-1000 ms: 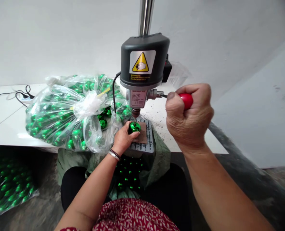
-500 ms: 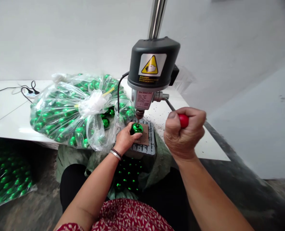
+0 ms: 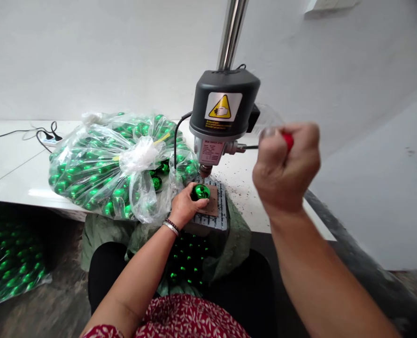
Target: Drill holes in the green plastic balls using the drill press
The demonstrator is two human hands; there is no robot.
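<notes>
My left hand grips a shiny green ball between thumb and fingers, on a brown pad over the drill press base. Right above the ball sits the chuck of the bench drill press; whether the bit touches the ball I cannot tell. My right hand is a fist around the red knob of the feed lever, out to the right of the drill head. Most of the knob is hidden by the fingers.
A clear plastic bag of green balls lies on the white table, left of the press. Another bag of green balls is at lower left. More green balls show below the base. A power strip with cables lies behind.
My right hand has moved up and to the right with the lever, which now lies nearly level. My left hand keeps the ball on the pad. The view has shifted slightly.
</notes>
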